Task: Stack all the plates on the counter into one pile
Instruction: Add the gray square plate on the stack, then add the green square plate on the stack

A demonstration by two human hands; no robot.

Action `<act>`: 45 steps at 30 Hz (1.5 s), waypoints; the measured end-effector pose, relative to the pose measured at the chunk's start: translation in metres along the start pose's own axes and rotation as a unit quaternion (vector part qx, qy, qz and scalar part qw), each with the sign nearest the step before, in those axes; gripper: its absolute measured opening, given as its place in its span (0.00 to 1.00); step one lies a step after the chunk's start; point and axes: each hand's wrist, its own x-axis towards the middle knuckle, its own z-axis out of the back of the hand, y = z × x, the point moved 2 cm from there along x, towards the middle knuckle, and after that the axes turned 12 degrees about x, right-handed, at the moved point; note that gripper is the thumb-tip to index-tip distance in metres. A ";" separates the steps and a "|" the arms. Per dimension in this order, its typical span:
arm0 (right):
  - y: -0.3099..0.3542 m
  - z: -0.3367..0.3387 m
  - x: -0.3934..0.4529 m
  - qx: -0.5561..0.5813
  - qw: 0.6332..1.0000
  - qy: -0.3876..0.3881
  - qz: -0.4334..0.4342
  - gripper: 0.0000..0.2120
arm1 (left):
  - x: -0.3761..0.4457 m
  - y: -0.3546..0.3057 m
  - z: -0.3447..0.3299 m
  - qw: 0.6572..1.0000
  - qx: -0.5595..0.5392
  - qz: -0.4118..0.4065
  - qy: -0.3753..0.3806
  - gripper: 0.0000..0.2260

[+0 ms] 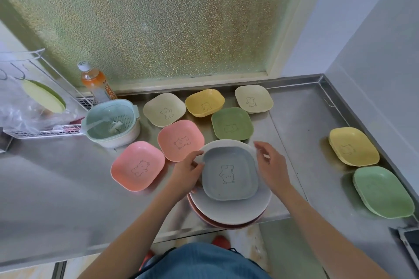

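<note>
A grey-blue square plate [229, 173] with a bear drawing lies on top of a pile of round plates [233, 212], white over pink, near the counter's front edge. My left hand [188, 175] touches the blue plate's left rim. My right hand [271, 166] hovers by its right rim, fingers apart. Around the pile lie two pink square plates [137, 165] [180, 140], two cream ones [164, 110] [254, 98], a yellow one [204, 102] and a green one [231, 123]. At the far right sit a yellow stack [353, 149] and a green stack [383, 191].
A mint colander bowl [112, 122] stands left of the plates, with an orange drink bottle [97, 82] behind it. A wire rack [40, 102] with a plastic bag is at far left. The steel counter [56, 188] ends in a raised rim at the back and right.
</note>
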 end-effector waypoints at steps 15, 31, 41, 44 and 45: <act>-0.038 -0.023 0.106 -0.228 0.930 0.263 -0.114 0.19 | -0.023 0.063 0.012 0.987 -0.019 0.157 -0.038 0.11; 0.011 0.014 0.067 0.101 0.994 -0.025 -0.030 0.03 | -0.003 0.025 0.009 0.993 -0.047 0.089 -0.066 0.08; 0.029 0.020 -0.032 0.039 0.996 -0.007 0.084 0.11 | 0.003 0.002 0.000 0.993 -0.068 0.039 -0.089 0.10; 0.012 0.020 -0.064 -0.021 0.991 0.037 0.127 0.08 | 0.003 0.001 -0.001 0.990 -0.084 0.037 -0.103 0.10; 0.007 0.019 -0.070 -0.039 0.989 0.054 0.129 0.09 | 0.003 -0.001 -0.002 0.990 -0.088 0.032 -0.107 0.10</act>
